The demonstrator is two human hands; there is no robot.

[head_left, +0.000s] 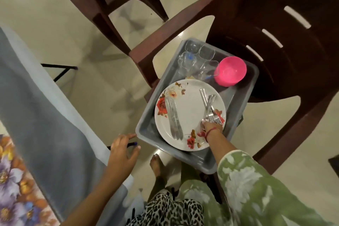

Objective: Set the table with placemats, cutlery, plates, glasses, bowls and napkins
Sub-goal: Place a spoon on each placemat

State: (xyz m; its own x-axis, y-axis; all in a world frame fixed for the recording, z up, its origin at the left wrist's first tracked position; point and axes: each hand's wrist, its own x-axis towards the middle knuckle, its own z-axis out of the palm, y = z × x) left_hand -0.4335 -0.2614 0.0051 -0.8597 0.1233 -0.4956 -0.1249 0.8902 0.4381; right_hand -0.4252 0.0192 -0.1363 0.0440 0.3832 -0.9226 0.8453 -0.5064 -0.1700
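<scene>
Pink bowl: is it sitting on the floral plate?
No, the pink bowl stands in the gray tray beyond the floral plate, beside the clear glasses.

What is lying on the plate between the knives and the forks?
Nothing. In the head view, the stretch of plate between the knives and the forks is bare white.

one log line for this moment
step: pickup | right hand: grips forks on plate | left hand: open, beside tray | tray: on chair
</scene>
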